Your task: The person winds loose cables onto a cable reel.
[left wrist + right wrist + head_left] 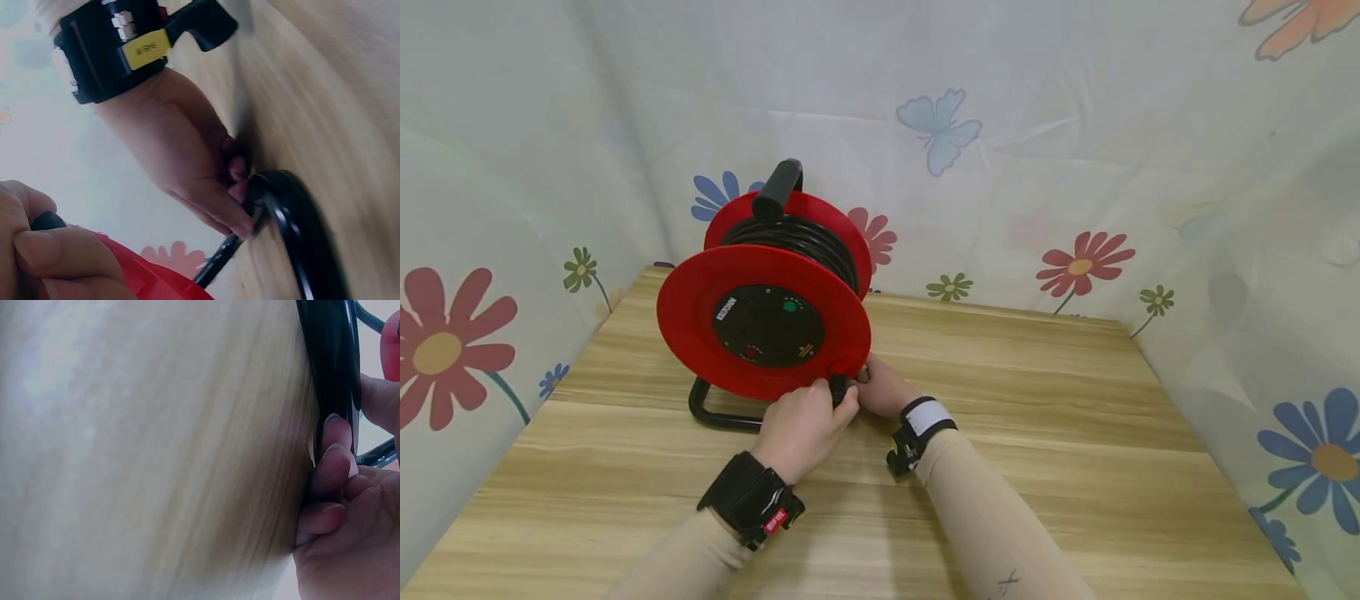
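Note:
A red cable reel (pixel 760 333) with black cable (pixel 797 237) wound on it stands on a black tubular frame (pixel 730 421), left of the table's middle. My left hand (pixel 801 429) is at the lower right rim of the reel, its thumb and fingers around a small black crank knob (pixel 838 387). In the left wrist view the tip of the knob (pixel 47 220) shows between those fingers (pixel 69 253). Just to the right, my right hand (pixel 886 390) grips the bottom corner of the frame; the right wrist view shows its fingers (pixel 331 465) curled against the black tube (pixel 334 362).
A black carrying handle (pixel 778 190) rises above the reel. The wooden table (pixel 1037 400) extends to both sides and toward me. A flower-printed curtain (pixel 1037 150) hangs behind the table and along its left and right sides.

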Demonstrator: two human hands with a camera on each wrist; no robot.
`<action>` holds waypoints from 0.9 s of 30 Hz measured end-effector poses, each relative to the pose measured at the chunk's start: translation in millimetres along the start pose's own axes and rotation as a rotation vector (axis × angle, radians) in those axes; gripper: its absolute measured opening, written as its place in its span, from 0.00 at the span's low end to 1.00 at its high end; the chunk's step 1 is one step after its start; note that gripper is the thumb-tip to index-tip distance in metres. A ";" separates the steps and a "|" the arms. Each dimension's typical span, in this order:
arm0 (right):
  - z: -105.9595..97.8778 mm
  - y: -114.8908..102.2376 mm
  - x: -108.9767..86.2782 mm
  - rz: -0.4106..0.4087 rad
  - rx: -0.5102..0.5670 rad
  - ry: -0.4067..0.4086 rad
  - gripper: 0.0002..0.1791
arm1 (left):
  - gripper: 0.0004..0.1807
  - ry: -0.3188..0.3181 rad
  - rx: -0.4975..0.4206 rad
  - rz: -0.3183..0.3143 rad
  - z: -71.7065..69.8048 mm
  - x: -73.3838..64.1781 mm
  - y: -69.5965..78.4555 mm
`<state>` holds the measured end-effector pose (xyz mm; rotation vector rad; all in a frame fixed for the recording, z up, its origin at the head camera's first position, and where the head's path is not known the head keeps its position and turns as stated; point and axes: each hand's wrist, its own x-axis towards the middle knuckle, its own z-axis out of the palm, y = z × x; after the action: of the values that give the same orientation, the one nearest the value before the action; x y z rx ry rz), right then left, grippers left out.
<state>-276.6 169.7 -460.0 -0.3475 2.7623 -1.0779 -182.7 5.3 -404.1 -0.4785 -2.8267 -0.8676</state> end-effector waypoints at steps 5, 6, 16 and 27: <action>-0.6 -2.8 -1.3 0.009 -0.029 0.001 0.28 | 0.25 -0.017 0.004 -0.036 2.6 -3.6 -8.3; -0.7 -3.3 -1.6 0.012 -0.032 0.001 0.29 | 0.25 -0.018 0.008 -0.041 3.1 -4.3 -9.9; -0.6 -5.1 -4.6 0.013 -0.011 -0.005 0.28 | 0.27 -0.020 0.027 -0.069 6.3 -7.9 -26.3; -0.4 -5.9 -4.1 0.050 -0.008 -0.022 0.28 | 0.25 -0.033 0.040 -0.084 3.3 -12.9 -43.8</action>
<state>-271.8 166.8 -455.4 -0.2881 2.7417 -1.0451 -185.7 -30.4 -432.6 -0.3741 -2.9067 -0.8233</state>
